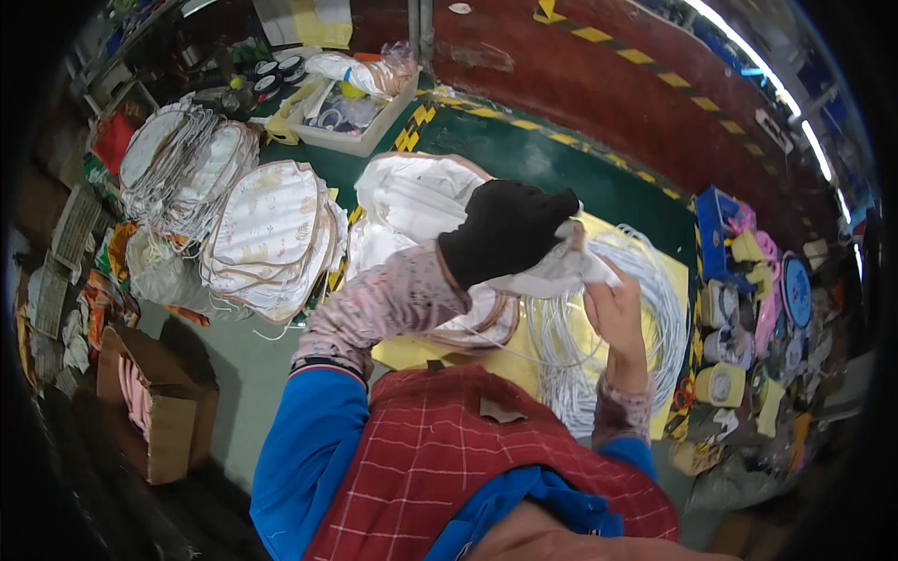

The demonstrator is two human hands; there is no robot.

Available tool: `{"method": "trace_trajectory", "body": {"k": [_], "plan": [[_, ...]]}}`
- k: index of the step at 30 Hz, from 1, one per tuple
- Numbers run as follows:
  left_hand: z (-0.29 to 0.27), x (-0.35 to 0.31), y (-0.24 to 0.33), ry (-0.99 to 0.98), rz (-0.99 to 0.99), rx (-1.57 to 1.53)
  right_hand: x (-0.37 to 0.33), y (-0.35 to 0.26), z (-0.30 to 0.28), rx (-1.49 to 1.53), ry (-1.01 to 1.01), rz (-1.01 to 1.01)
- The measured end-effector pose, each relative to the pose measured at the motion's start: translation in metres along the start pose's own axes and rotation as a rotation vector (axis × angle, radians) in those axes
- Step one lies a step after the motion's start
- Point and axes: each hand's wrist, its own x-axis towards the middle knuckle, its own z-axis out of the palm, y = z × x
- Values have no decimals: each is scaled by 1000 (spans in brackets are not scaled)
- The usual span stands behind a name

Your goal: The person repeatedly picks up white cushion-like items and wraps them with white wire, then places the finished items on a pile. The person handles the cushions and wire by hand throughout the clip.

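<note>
My left hand [510, 229], in a black glove, is closed on a white fabric piece [547, 280] above the table. At the right end of the same piece, the fingers of my bare right hand [615, 313] pinch its edge. The glove hides part of the fabric, so its full shape cannot be seen. Beneath and beside my right hand lies a large coil of white cord [666, 313], spread over a yellow sheet [528, 374]. More white fabric with brown edging [402, 192] lies behind my left forearm, and a rounded brown-edged piece [491, 323] sits below my hands.
Stacked white brown-edged fabric pieces [271, 220] stand on the left, with a corded bundle [187, 154] behind. A pale bin [360, 140] holds supplies at the back. Right are a blue crate [716, 220], tape rolls [725, 383] and red-handled scissors [685, 393]. A cardboard box [173, 430] stands lower left.
</note>
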Motion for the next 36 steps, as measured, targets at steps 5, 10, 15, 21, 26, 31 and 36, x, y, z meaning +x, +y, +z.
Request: {"method": "trace_trajectory", "body": {"k": [5, 10, 15, 21, 26, 31, 36], "plan": [[-50, -5, -104, 352, -175, -292, -36, 56, -58, -508, 379, 33], [-10, -10, -17, -231, -163, -20, 7, 27, 12, -14, 111, -255], [-85, -34, -120, 115, 196, -35, -33, 27, -43, 54, 375, -202], [-87, -98, -128, -775, -88, -436, 54, 13, 27, -405, 117, -635], [-57, -137, -151, 343, -671, -965, 56, 50, 23, 356, 414, -117], [6, -242, -252, 291, -496, 121, 27, 123, 71, 461, 218, 138], [-59, -274, -252, 567, -646, 340, 11, 235, -6, 206, 430, 216]]}}
